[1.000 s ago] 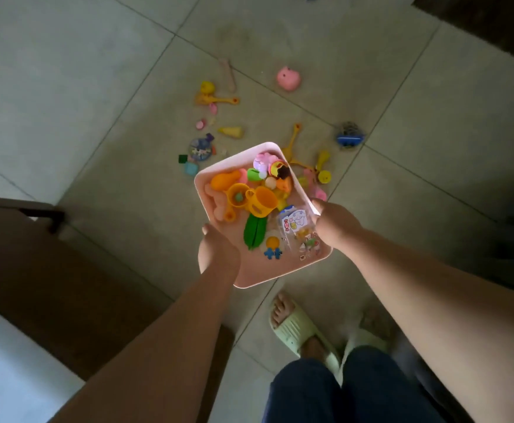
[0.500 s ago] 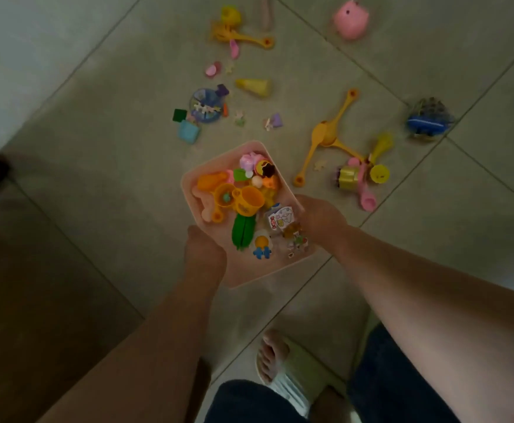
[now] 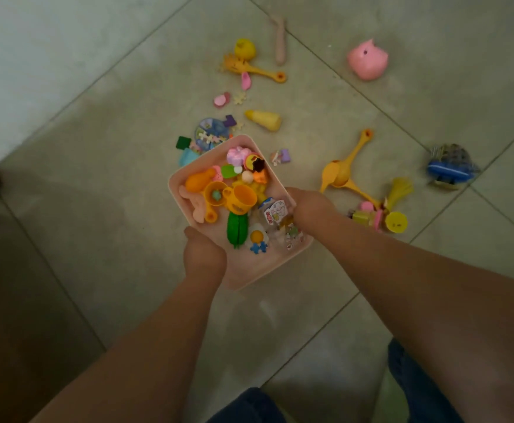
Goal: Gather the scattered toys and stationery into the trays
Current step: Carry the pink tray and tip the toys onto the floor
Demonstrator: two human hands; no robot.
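Tray (image 3: 243, 270), long axis running up-left, is gripped at opposite rims by left hand (image 3: 203, 257) and right hand (image 3: 310, 209) above floor (image 3: 97, 178).

floor (image 3: 81, 184): pale square tiles | grout lines diagonal | light: dim

Both hands (image 3: 204, 254) (image 3: 310, 206) curled, gripping.

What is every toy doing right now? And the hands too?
Pink tray: held up by both hands, partly filled with toys.
Left hand: grips the tray's near left edge.
Right hand: grips the tray's right edge.
Orange cup: in the tray, lying on its side.
Pink pig: on the floor.
Yellow cone: on the floor, lying on its side.
Blue toy: on the floor.
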